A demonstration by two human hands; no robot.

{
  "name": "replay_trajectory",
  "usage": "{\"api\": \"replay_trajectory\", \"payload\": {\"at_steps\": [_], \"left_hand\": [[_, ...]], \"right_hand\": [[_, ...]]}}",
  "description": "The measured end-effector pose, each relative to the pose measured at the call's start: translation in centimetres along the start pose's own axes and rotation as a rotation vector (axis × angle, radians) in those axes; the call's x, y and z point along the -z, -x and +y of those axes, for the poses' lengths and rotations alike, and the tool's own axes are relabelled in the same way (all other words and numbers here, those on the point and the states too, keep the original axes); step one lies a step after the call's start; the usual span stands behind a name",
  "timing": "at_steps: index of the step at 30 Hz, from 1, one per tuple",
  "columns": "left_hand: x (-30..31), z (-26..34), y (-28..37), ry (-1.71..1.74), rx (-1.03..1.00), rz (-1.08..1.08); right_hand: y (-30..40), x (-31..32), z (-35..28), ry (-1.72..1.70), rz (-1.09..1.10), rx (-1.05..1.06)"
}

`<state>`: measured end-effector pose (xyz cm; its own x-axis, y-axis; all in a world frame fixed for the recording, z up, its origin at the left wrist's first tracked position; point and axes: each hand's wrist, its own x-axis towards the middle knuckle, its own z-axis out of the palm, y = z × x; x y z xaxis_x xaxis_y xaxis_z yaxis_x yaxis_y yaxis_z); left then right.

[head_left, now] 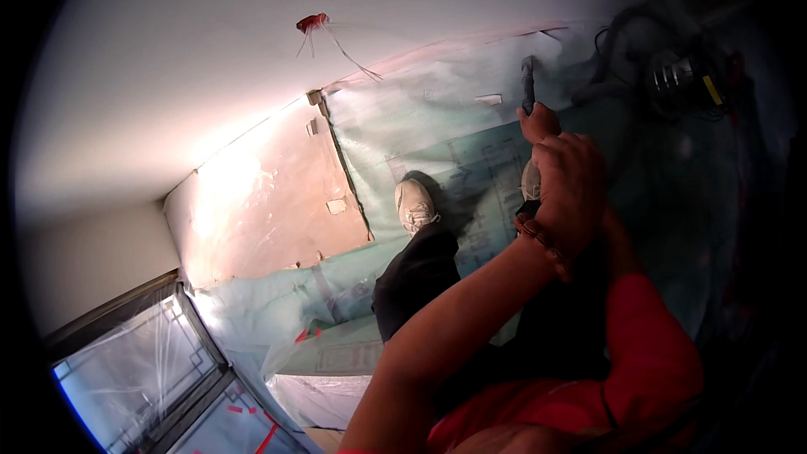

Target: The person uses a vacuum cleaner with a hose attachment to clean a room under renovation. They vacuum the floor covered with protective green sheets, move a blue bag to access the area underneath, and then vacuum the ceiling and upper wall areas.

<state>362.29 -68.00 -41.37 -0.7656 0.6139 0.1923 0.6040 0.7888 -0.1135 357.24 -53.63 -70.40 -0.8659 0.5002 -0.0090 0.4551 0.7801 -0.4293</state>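
My right hand (pixel 540 123) is closed around a dark pole or hose-like tool (pixel 528 82), whose far end bends near the base of the pale wall. Nearer to me is my left hand (pixel 570 170), its fingers curled, with a brown beaded bracelet (pixel 542 243) at the wrist. It overlaps the right forearm, and whatever lies inside its fingers is hidden. Beneath my hands spreads a green protective floor sheet (pixel 454 139) with printing on it. One beige shoe (pixel 415 205) stands on the sheet; the other shoe (pixel 531 180) is partly covered by my left hand.
A dark machine (pixel 684 83) with a thick hose (pixel 608 53) sits in shadow at right. Loose wires (pixel 347 53) hang from a red wall box (pixel 313 22). Brightly lit tan sheeting (pixel 302 208) covers floor at left. Plastic film hangs over a framed window (pixel 139 353).
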Motion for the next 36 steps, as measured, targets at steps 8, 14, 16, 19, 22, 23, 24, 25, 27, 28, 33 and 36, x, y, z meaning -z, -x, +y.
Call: {"api": "replay_trajectory", "payload": {"at_steps": [8, 14, 16, 19, 22, 23, 24, 25, 27, 28, 33, 36], "left_hand": [[0.1, -1.0, 0.2, -0.032, -0.002, 0.005], [1.5, -1.7, -1.0, 0.046, 0.02, -0.166], [1.7, -1.9, -0.7, 0.051, 0.002, -0.121], [-0.3, -3.5, 0.7, -0.029, 0.024, -0.049], [0.4, -2.0, 0.0, 0.043, 0.009, -0.116], [-0.4, -2.9, -0.5, 0.099, 0.057, -0.293], [0.2, -2.5, -1.5, 0.201, 0.064, -0.427], [1.2, -1.8, -2.0, 0.218, 0.02, -0.367], [2.1, -2.0, -1.9, 0.221, -0.014, -0.282], [2.0, -2.3, -1.6, 0.174, -0.019, -0.268], [0.2, -1.6, 0.0, 0.007, 0.018, -0.048], [1.1, -3.5, -0.9, 0.136, 0.004, -0.328]], "right_hand": [[-2.0, 1.2, -5.6, 0.017, -0.096, -0.198], [-0.6, 0.1, -6.4, -0.032, -0.209, 0.039], [-0.1, 0.4, -6.1, -0.088, -0.071, 0.114], [2.8, 2.3, -10.5, -0.312, 0.074, 0.076], [-1.2, 0.8, -6.3, -0.009, -0.113, -0.226], [0.5, -1.1, -9.8, -0.03, -0.206, -0.098], [0.5, -0.5, -9.3, -0.011, -0.242, 0.001], [0.1, -0.9, -6.4, -0.035, -0.154, 0.11], [0.0, -1.8, -3.5, -0.07, -0.038, 0.222], [-0.1, -1.9, -3.5, -0.055, -0.02, 0.177], [0.2, 0.7, -4.2, -0.067, 0.0, -0.167], [2.3, 2.3, -10.1, -0.14, -0.134, 0.113]]}}
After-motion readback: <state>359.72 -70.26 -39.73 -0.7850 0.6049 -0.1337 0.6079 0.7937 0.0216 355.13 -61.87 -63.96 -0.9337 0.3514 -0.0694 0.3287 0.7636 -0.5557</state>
